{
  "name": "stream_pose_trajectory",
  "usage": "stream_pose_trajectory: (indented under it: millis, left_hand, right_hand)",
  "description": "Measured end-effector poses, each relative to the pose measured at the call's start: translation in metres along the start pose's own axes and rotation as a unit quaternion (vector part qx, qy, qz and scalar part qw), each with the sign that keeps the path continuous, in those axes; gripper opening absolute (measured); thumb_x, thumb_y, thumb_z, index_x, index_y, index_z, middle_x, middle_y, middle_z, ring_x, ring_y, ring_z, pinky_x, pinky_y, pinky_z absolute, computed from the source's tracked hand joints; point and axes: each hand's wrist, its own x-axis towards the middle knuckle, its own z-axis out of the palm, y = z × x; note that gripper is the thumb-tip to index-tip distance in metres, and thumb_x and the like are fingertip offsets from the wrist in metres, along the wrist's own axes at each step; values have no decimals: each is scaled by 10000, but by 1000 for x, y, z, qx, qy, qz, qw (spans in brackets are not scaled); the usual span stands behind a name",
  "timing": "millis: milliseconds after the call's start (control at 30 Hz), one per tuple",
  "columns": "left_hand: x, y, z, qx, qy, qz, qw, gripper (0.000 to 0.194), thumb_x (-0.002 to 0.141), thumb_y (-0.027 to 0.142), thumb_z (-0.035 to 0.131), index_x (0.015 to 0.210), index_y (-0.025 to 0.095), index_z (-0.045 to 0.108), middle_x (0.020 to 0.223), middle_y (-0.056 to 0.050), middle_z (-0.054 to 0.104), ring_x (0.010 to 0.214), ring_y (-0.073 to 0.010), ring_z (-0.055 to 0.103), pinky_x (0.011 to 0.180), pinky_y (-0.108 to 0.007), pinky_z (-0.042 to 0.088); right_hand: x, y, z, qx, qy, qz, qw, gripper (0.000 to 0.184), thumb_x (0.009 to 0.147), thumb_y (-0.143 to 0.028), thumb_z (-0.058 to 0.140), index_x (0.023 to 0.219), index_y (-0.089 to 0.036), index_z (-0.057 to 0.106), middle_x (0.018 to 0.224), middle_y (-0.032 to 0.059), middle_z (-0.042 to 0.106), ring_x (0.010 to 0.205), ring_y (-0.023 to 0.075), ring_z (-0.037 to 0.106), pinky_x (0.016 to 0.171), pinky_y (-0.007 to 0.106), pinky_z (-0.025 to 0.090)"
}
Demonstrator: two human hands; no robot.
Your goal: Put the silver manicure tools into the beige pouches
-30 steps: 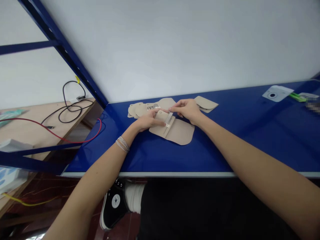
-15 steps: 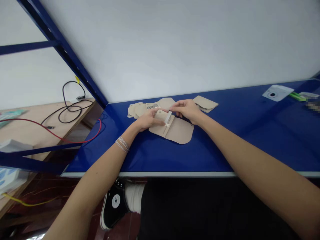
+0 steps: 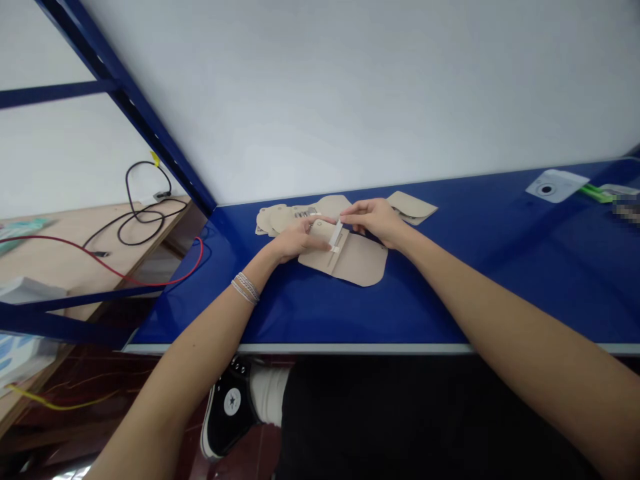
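An opened beige card folder (image 3: 363,261) lies on the blue table, with a crease across it and rounded outer corners. My left hand (image 3: 294,241) grips its left part, thumb on top near the crease. Between thumb and fingertips, my right hand (image 3: 376,219) pinches the upper end of a narrow whitish strip (image 3: 337,231). The strip's lower end meets the folder close to my left thumb. Whether it is paper, tape or metal I cannot make out. Behind my left hand are several more beige card pieces (image 3: 281,217), partly overlapping.
A folded beige card (image 3: 415,205) rests beyond my right hand. Farther right on the blue table (image 3: 500,280) are a white device with a round dark lens (image 3: 547,189) and a green object (image 3: 596,194). Black cable (image 3: 137,217) and red cable (image 3: 115,270) lie leftward, by the blue frame (image 3: 145,127).
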Motion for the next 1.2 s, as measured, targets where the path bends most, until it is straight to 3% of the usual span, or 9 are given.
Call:
stream_pose_trajectory:
  millis: [333, 667, 1033, 1200]
  left_hand:
    - [0, 0, 0, -8, -4, -2, 1000, 671, 583, 121, 810, 1205, 172, 563, 968, -57, 664, 823, -178, 631, 823, -381, 509]
    - [-2, 2, 0, 6, -10, -6, 1000, 683, 596, 140, 814, 1223, 182, 546, 934, -53, 669, 810, -177, 643, 813, -389, 527]
    - [-4, 5, 1, -11, -35, -12, 999, 688, 615, 124, 795, 1249, 194, 536, 965, -50, 658, 826, -174, 637, 808, -361, 515]
    - [-3, 3, 0, 1, -43, -2, 999, 694, 611, 121, 795, 1249, 197, 534, 967, -50, 663, 829, -175, 637, 774, -334, 517]
  right_hand:
    - [1, 2, -1, -2, -4, -4, 1000, 245, 623, -258, 821, 786, -107, 719, 541, 12, 577, 487, 77, 473, 442, 207, 359]
    - [-1, -3, 0, -6, -7, 8, 1000, 150, 628, -181, 786, 736, -104, 716, 536, 15, 582, 498, 77, 486, 440, 200, 351]
    - [-2, -7, 1, 15, 16, 31, 999, 76, 612, -120, 755, 657, -114, 693, 530, 13, 580, 498, 79, 471, 454, 214, 363]
    - [-5, -11, 4, -2, -1, 18, 1000, 101, 609, -149, 770, 680, -118, 706, 539, 10, 590, 512, 83, 483, 474, 219, 370]
